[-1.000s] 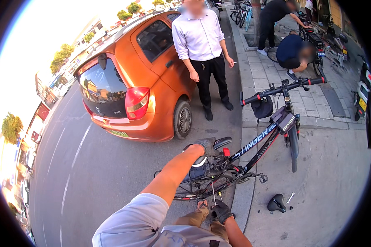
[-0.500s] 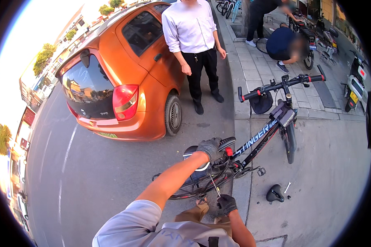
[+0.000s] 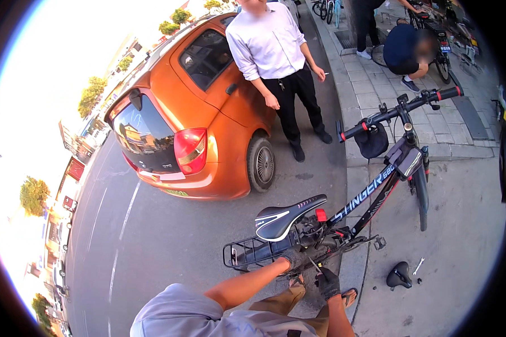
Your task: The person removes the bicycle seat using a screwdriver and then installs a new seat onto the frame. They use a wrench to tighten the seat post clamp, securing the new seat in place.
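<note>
We lose the fingertips of the left hand [image 3: 296, 259] against the dark bicycle [image 3: 371, 194]. The top edge crops the standing person [image 3: 270, 48], blur covers the face of the crouching person [image 3: 400, 54], and the dark bit [image 3: 419, 280] near the wrench [image 3: 418, 266] is too small to identify.

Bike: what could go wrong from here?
1. The tool in the right hand sits close to the left hand at the bike's rear; a slip could jab it, though both hands are gloved.
2. The wrench and loose saddle lie on the ground to the right; they might get kicked or tripped over.
</note>
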{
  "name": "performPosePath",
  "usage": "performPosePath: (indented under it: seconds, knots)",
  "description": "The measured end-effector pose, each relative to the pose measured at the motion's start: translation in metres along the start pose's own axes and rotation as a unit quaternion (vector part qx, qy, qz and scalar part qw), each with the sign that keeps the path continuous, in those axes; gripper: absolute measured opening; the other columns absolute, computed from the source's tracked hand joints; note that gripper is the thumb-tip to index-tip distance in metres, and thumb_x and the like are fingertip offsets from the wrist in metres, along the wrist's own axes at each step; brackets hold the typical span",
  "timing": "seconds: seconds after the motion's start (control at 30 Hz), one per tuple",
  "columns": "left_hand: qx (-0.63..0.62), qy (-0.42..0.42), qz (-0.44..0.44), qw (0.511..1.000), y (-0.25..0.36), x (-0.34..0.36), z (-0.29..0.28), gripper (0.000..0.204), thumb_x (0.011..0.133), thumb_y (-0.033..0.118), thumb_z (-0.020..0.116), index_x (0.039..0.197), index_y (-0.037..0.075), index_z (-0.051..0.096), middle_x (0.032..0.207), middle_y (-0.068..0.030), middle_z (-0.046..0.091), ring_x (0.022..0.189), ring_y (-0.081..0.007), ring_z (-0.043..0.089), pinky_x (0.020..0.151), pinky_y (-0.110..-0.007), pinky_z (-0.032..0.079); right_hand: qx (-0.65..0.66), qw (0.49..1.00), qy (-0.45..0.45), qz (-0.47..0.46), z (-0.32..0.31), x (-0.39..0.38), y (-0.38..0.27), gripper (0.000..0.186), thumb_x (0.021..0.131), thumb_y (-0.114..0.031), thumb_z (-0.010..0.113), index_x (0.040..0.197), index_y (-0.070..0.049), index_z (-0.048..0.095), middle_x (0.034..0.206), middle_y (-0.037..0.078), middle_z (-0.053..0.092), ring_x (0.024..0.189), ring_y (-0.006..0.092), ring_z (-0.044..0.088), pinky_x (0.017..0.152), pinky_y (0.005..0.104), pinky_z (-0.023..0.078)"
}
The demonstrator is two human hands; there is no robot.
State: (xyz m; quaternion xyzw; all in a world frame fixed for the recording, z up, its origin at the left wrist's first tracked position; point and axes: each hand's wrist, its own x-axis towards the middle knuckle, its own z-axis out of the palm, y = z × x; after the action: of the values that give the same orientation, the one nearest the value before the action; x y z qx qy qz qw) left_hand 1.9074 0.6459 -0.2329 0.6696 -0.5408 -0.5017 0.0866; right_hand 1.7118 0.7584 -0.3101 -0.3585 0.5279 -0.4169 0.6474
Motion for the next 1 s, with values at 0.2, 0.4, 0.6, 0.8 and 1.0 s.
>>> performPosePath:
  seconds: [0.2, 0.4, 0.6, 0.8, 1.0]
  knots:
    - [0.071, 0.047, -0.006, 0.996, -0.006, 0.022, 0.002, 0.052, 0.096, 0.05, 0.062, 0.125, 0.006, 0.065, 0.097, -0.0066, 0.07, 0.073, -0.015, 0.062, 0.065, -0.033, 0.051, -0.052, 0.994, 0.022, -0.093, -0.022, 0.004, 0.003, 0.021, 0.098, -0.014, 0.061, 0.114, -0.001, 0.066, 0.078, 0.004, 0.065, 0.063, 0.0114, 0.061, 0.058, 0.0284, 0.052]
    - [-0.295, 0.032, -0.082, 0.952, 0.011, 0.017, 0.007, 0.031, 0.101, 0.038, 0.059, 0.101, 0.009, 0.068, 0.087, -0.0043, 0.07, 0.079, -0.0155, 0.067, 0.073, -0.032, 0.054, 0.182, 0.983, -0.008, 0.025, -0.027, 0.027, 0.008, 0.023, 0.098, -0.023, 0.065, 0.088, -0.003, 0.066, 0.069, 0.005, 0.064, 0.056, 0.0142, 0.06, 0.055, 0.0294, 0.048]
    - [-0.172, 0.14, -0.013, 0.975, 0.016, 0.043, 0.009, 0.035, 0.101, 0.038, 0.058, 0.101, 0.004, 0.066, 0.095, -0.0115, 0.072, 0.081, -0.0198, 0.066, 0.075, -0.036, 0.052, 0.32, 0.896, 0.103, 0.29, 0.009, 0.077, 0.008, 0.027, 0.096, -0.027, 0.068, 0.082, -0.004, 0.066, 0.06, 0.003, 0.059, 0.041, 0.0151, 0.05, 0.045, 0.0322, 0.045]
    - [-0.192, 0.256, 0.038, 0.947, 0.009, 0.045, -0.014, 0.037, 0.102, 0.036, 0.057, 0.104, 0.001, 0.065, 0.095, -0.0116, 0.072, 0.084, -0.0199, 0.067, 0.075, -0.035, 0.052, 0.279, 0.928, 0.019, 0.245, 0.035, 0.105, -0.006, 0.033, 0.095, -0.034, 0.064, 0.087, -0.003, 0.069, 0.062, 0.003, 0.059, 0.043, 0.0137, 0.051, 0.044, 0.0297, 0.043]
    - [-0.128, 0.263, 0.144, 0.945, -0.003, 0.057, -0.028, 0.027, 0.103, 0.026, 0.058, 0.113, 0.002, 0.064, 0.103, -0.0084, 0.069, 0.082, -0.0173, 0.067, 0.074, -0.031, 0.056, 0.211, 0.955, -0.006, 0.21, 0.053, 0.129, 0.016, 0.028, 0.095, -0.029, 0.063, 0.106, -0.005, 0.071, 0.076, 0.005, 0.067, 0.056, 0.0128, 0.06, 0.055, 0.0287, 0.052]
